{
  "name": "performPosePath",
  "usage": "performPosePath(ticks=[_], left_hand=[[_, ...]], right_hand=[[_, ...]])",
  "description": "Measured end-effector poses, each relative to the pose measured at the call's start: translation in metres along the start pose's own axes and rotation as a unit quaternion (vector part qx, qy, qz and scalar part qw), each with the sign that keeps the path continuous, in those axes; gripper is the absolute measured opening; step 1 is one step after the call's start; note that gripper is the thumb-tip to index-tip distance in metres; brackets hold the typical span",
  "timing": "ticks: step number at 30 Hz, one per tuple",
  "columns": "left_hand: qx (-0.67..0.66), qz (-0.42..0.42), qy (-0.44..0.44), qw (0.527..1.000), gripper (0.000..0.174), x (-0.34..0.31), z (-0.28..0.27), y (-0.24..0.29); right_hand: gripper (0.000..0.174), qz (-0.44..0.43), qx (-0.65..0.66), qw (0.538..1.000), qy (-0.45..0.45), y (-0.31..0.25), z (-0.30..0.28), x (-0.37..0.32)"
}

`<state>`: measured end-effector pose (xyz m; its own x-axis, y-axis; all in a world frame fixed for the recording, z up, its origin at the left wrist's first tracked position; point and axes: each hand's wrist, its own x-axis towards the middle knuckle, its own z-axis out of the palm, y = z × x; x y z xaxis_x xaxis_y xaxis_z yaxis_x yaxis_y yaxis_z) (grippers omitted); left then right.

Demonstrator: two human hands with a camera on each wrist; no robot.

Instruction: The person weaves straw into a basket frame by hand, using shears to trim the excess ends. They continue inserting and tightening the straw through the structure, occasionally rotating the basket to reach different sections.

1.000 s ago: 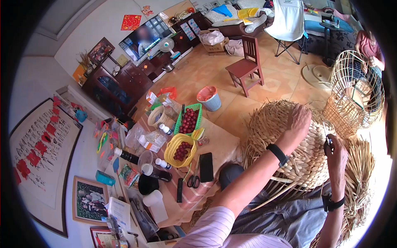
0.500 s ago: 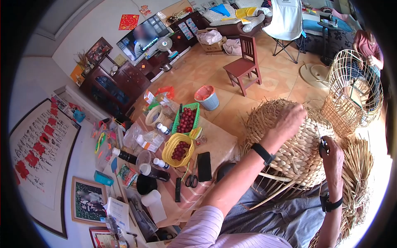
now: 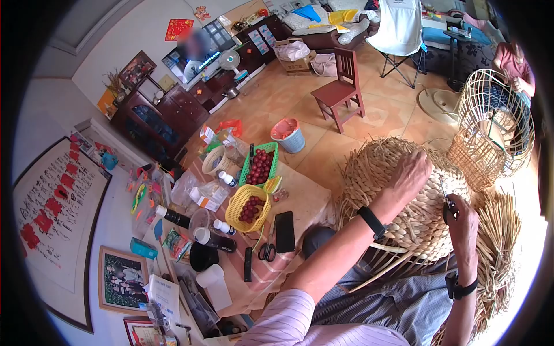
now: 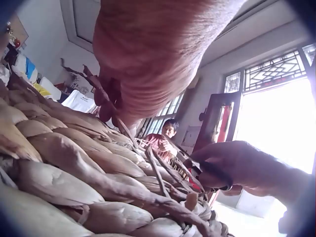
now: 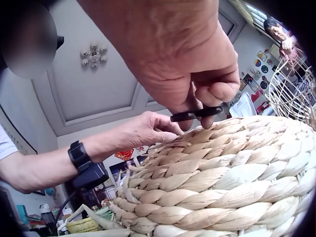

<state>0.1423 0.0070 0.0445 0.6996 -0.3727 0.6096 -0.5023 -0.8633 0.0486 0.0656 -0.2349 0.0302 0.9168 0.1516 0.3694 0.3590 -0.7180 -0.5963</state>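
A woven basket (image 3: 415,219) of braided straw is being held dome-up on the person's lap, just beside the table (image 3: 311,199). The left hand (image 3: 411,170) is being pressed onto the crown of the dome, its fingers being curled together down into the braids and gripping the weave; loose straw ends are being seen at the fingertips in the left wrist view. Compared with half a second ago, this hand is being laid slightly lower and flatter over the crown, where its knuckles were being raised at the very top.

A small black tool (image 3: 446,198) is being pinched between thumb and forefinger of the right hand (image 3: 463,218), the other fingers being folded in behind. The tool's tip is being held just above the weave at the dome's right side, close to the left hand's fingertips but apart from them. Against the earlier frame the right hand is hardly being shifted, and the tool is being kept at much the same spot.

On the table, a yellow basket (image 3: 247,207) of red fruit, scissors (image 3: 267,251) and a phone (image 3: 284,231) are being left lying near one another.
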Motion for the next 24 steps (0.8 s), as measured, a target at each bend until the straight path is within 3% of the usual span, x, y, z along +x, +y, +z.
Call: performPosePath(ticks=[4, 7, 9, 10, 11, 12, 14, 20, 24], left_hand=[[-0.059, -0.051, -0.009, 0.997, 0.005, 0.003, -0.001, -0.001], [-0.185, -0.113, -0.032, 0.976, 0.002, 0.002, 0.004, -0.016], [-0.279, -0.141, -0.018, 0.950, 0.004, -0.001, 0.025, -0.025], [-0.328, -0.153, -0.037, 0.932, 0.005, 0.000, 0.018, -0.024], [-0.353, -0.186, -0.057, 0.915, 0.004, 0.001, 0.013, -0.023], [-0.334, -0.162, -0.040, 0.928, 0.005, -0.001, 0.021, -0.025], [-0.321, -0.141, -0.036, 0.936, 0.005, -0.003, 0.018, -0.027], [-0.259, -0.158, -0.059, 0.951, 0.008, -0.001, -0.005, -0.013], [-0.242, -0.153, -0.013, 0.958, 0.009, -0.006, -0.007, -0.006]], right_hand=[[0.043, -0.004, 0.015, 1.000, 0.001, 0.001, 0.000, -0.001], [0.044, 0.085, -0.001, 0.993, -0.077, -0.014, -0.016, 0.004], [0.044, -0.044, 0.051, 0.998, -0.008, -0.003, -0.007, 0.000], [0.042, 0.000, 0.065, 0.998, -0.013, -0.009, -0.009, 0.000], [0.042, -0.035, 0.061, 0.997, -0.014, -0.015, -0.017, 0.003], [0.043, -0.051, 0.047, 0.998, -0.003, -0.014, -0.018, 0.005], [0.042, -0.002, 0.015, 0.999, -0.033, -0.024, -0.025, 0.011], [0.034, -0.028, -0.068, 0.995, -0.069, -0.031, -0.029, 0.034], [0.035, -0.058, -0.095, 0.991, -0.070, -0.035, -0.023, 0.043]])
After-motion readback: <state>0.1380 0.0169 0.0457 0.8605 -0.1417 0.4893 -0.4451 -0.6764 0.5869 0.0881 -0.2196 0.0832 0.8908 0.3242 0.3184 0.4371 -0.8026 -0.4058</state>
